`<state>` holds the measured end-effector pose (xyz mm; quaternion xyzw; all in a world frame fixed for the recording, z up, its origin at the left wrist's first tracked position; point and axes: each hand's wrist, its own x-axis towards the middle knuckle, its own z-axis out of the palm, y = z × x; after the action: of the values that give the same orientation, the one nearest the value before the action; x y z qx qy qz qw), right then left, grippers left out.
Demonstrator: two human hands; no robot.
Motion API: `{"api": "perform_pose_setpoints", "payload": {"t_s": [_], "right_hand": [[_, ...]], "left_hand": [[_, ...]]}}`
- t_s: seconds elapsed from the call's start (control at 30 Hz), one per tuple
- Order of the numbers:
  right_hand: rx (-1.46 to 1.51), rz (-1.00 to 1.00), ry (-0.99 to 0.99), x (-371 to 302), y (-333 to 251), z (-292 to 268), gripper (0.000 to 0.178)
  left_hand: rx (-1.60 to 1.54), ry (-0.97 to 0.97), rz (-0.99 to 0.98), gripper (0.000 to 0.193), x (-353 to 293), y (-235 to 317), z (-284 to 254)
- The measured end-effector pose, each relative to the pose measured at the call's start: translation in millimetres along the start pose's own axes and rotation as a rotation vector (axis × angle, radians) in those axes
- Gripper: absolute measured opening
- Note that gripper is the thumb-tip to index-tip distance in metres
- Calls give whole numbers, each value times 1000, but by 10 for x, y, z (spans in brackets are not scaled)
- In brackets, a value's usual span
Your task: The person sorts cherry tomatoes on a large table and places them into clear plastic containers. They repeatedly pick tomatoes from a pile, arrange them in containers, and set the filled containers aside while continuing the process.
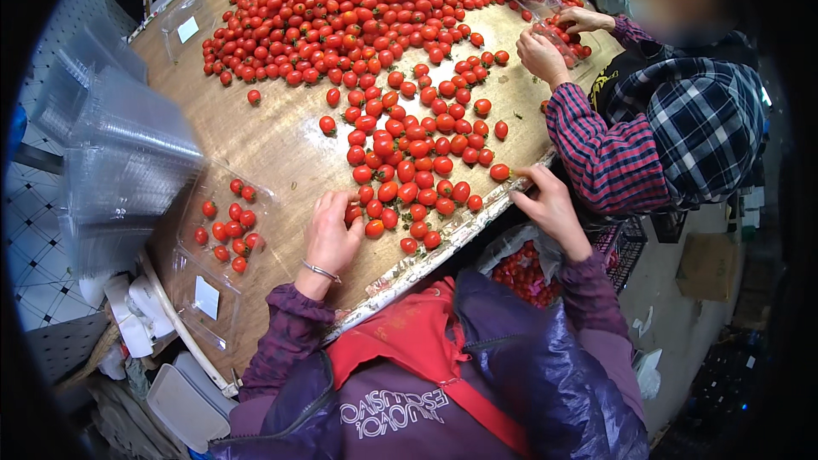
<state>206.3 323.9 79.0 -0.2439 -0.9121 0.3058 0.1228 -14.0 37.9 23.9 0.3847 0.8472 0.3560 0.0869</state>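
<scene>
The bare left hand (331, 234) curls beside loose, oval red tomatoes (407, 166) spread over the brown wooden tabletop (273, 140); whether it pinches one, I cannot tell. At the table's edge, the bare right hand (545, 203) has thumb and forefinger parted, just beside an orange-tinged red tomato (500, 172)

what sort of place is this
Probably a produce packing room: a large heap of small red tomatoes covers much of the work table, tall stacks of clear plastic trays stand at the left, and a co-worker at the right handles a clear tray with tomatoes in it.
</scene>
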Motion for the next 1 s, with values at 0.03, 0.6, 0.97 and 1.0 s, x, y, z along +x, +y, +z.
{"api": "perform_pose_setpoints", "payload": {"t_s": [0.03, 0.6, 0.97, 1.0], "right_hand": [[-2, -8, 9, 139, -33, 92, 40], [293, -14, -256, 1099, -116, 803, 71], [686, 116, -436, 1328, -562, 1076, 62], [711, 39, -417, 1330, -600, 1126, 58]], "left_hand": [[-32, 14, -54, 28, 15, 27, -20], [-122, -236, -126, 71, 934, 90, -13], [-550, -314, -103, 65, 1123, 121, 290], [-632, -299, -114, 62, 1103, 74, 320]]}}
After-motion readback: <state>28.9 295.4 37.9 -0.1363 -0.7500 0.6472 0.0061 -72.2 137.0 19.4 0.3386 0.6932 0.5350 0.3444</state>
